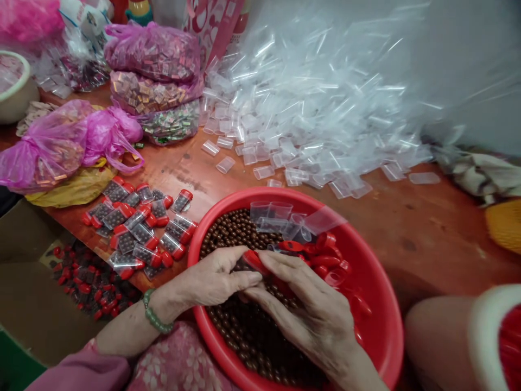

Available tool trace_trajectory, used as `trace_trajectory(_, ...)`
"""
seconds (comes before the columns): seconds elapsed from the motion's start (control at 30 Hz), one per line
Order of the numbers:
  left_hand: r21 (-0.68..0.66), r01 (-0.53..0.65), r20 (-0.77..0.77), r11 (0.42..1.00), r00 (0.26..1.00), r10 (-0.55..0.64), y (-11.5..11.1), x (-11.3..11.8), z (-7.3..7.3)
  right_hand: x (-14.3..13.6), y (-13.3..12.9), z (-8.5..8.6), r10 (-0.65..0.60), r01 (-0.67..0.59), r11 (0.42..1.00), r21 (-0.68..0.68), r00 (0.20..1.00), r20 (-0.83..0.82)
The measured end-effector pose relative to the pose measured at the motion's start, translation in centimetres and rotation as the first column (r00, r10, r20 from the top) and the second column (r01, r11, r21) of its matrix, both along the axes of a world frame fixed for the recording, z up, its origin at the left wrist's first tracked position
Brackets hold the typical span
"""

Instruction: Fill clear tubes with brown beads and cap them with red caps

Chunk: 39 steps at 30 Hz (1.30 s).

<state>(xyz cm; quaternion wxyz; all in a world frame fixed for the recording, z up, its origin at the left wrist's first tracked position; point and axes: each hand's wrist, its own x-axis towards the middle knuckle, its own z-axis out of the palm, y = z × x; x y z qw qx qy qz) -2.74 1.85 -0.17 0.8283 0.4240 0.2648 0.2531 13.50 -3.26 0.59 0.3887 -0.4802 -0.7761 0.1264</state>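
Above a red basin (pixel 388 309), both hands meet on one small clear container (pixel 241 265) with a red cap (pixel 254 260). My left hand (pixel 220 277), with a green bead bracelet at its wrist, pinches the container's body. The fingers of my right hand (pixel 311 304) close on the capped end; its fingertips partly hide the container. Brown chocolate-like balls (pixel 226 225) fill the basin's left side and bottom. Several empty clear tubes (pixel 271 217) rest on the balls at the far side. Loose red caps (pixel 325 258) lie along the basin's right side.
Capped containers of brown balls (pixel 140 233) lie left of the basin. More fill a cardboard box (pixel 24 271) below the table edge. Empty clear tubes (pixel 317 108) are heaped behind. Pink bags (pixel 157 51) stand back left; a white-rimmed tub (pixel 482 331) is at right.
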Motion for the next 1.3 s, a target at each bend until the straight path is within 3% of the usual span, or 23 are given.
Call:
trace_trajectory(0.23,0.001,-0.033,-0.012,0.999,0.999,0.033,-0.2,0.0,0.1,0.6,0.4,1.8,0.059,-0.064,0.985,-0.159,0.998,-0.038)
trace_trajectory(0.37,-0.056,0.01,-0.048,0.998,0.999,-0.012,0.3,0.0,0.4,2.1,1.2,3.1,0.098,-0.141,0.926,-0.351,0.986,-0.137)
trace_trajectory(0.43,-0.065,0.002,-0.063,0.998,0.998,-0.006,0.5,0.1,0.5,2.7,1.5,3.1,-0.027,-0.093,0.888,-0.451,0.967,-0.253)
trace_trajectory(0.57,-0.043,0.064,-0.073,0.997,0.995,-0.067,0.7,0.1,0.5,2.6,1.5,2.2,-0.276,-0.039,0.835,-0.549,0.833,-0.479)
trace_trajectory(0.67,-0.057,0.091,-0.05,0.994,0.994,-0.094,0.6,0.1,0.2,2.0,1.3,1.9,-0.232,0.041,0.891,-0.453,0.898,-0.375)
trace_trajectory(0.77,-0.106,0.101,0.035,0.989,0.995,-0.098,0.5,0.1,-0.2,1.6,1.2,2.0,-0.02,0.0,0.965,-0.261,0.997,-0.076)
trace_trajectory(0.87,-0.162,0.095,0.088,0.982,0.993,-0.082,0.4,0.1,-0.4,1.0,1.1,2.0,0.094,-0.059,0.983,-0.173,0.974,0.205)
trace_trajectory(1.03,-0.236,0.036,0.049,0.971,0.998,-0.025,0.2,0.3,-0.4,-0.4,1.0,0.6,-0.042,0.039,0.999,0.016,0.882,0.47)
trace_trajectory(1.17,-0.207,0.009,0.069,0.978,0.998,0.005,0.1,0.4,-0.4,-0.8,1.3,-0.2,-0.1,0.004,0.982,0.188,0.86,0.5)
trace_trajectory(1.3,-0.198,0.017,0.082,0.98,0.997,-0.001,-0.1,0.3,-0.5,-0.8,1.6,-0.4,-0.084,-0.058,0.965,0.258,0.858,0.507)
